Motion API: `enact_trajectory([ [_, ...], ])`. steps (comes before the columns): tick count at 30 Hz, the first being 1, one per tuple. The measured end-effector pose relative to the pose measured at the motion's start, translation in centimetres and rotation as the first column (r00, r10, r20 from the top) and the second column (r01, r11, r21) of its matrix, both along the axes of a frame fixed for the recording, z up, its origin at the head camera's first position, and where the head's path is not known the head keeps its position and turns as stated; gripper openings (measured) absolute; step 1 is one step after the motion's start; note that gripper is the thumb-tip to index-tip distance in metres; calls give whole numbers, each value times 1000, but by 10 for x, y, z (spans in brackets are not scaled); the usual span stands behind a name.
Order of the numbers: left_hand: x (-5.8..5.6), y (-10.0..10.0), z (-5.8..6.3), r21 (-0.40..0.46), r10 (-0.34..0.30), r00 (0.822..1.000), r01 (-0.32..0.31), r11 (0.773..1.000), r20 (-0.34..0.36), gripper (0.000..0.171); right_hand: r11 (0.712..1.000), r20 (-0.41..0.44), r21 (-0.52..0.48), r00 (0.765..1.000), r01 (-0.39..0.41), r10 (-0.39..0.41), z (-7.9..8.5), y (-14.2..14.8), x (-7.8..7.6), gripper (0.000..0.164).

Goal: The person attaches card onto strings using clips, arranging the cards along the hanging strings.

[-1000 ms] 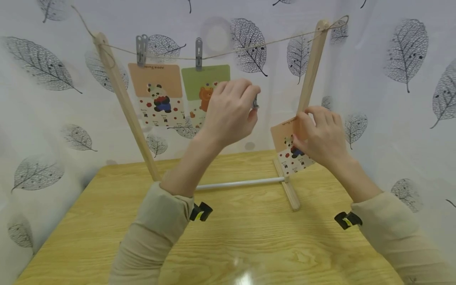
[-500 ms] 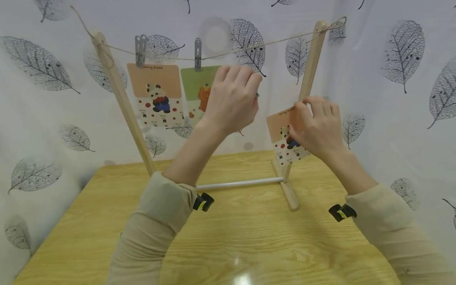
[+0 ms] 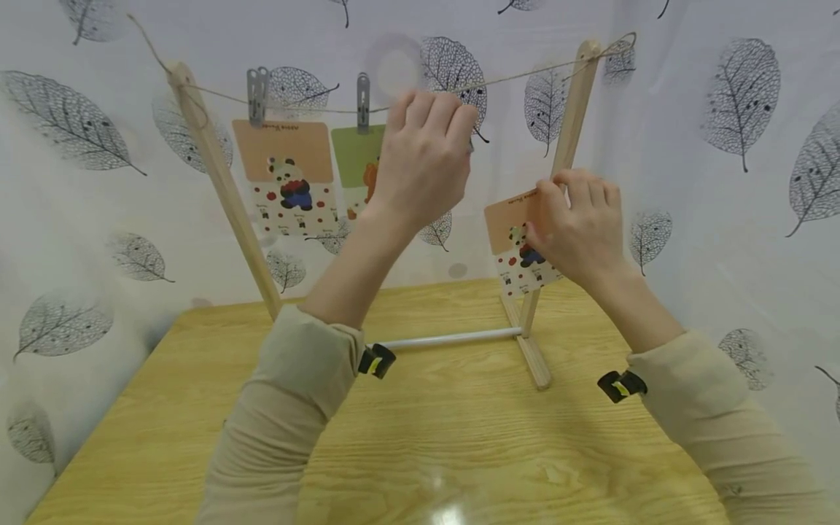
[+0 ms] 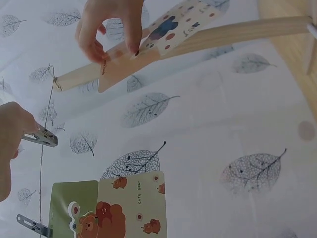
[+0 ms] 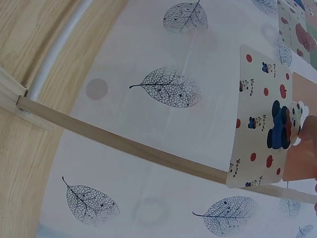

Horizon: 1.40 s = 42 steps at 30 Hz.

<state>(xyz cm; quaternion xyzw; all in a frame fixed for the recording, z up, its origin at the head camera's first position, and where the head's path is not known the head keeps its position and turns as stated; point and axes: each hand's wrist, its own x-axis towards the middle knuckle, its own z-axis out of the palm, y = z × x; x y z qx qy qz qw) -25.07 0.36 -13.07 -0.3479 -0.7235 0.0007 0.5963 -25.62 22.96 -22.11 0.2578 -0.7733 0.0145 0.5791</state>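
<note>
My left hand (image 3: 426, 149) is raised at the twine (image 3: 525, 73), pinching a grey clothespin (image 4: 43, 136); in the left wrist view the pin overlaps the twine. From the head, the hand hides most of that pin. To the right and lower, my right hand (image 3: 584, 226) pinches the upper part of a card (image 3: 502, 230) with an orange top and a panda below. The card hangs tilted in front of the right post. Left of my left hand, a green bear card (image 3: 350, 157) hangs from a clothespin (image 3: 363, 102), partly covered by the hand.
An orange panda card (image 3: 295, 149) hangs further left under grey clothespins (image 3: 257, 95). Wooden posts (image 3: 223, 182) hold up the twine, with a white rod (image 3: 453, 338) between their bases on the wooden table (image 3: 426, 430). A leaf-patterned curtain (image 3: 695, 146) hangs behind.
My left hand has risen with the clothespin up to the twine, covering more of the green card. My right hand has lifted the panda card slightly up and left.
</note>
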Motion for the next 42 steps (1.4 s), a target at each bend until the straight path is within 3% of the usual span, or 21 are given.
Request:
enact_trajectory([
  [5, -1, 1, 5, 8, 17, 999, -17, 1000, -43, 26, 1000, 12, -5, 1000, 3, -3, -1, 1, -1, 46],
  [15, 0, 0, 9, 95, -39, 999, 40, 995, -11, 24, 1000, 25, -11, 1000, -2, 2, -2, 0, -1, 48],
  [25, -5, 1, 12, 125, -29, 998, 37, 991, -62, 23, 1000, -7, -18, 1000, 21, -21, -1, -2, -4, 46],
  [34, -4, 1, 15, 136, -16, 1000, 19, 991, -22, 23, 998, -72, -47, 996, 43, -46, 6, -4, -8, 39],
  [42, -5, 3, 18, 144, -12, 1000, 12, 989, -1, 24, 998, -59, -50, 998, 27, -29, 8, -7, -10, 37],
])
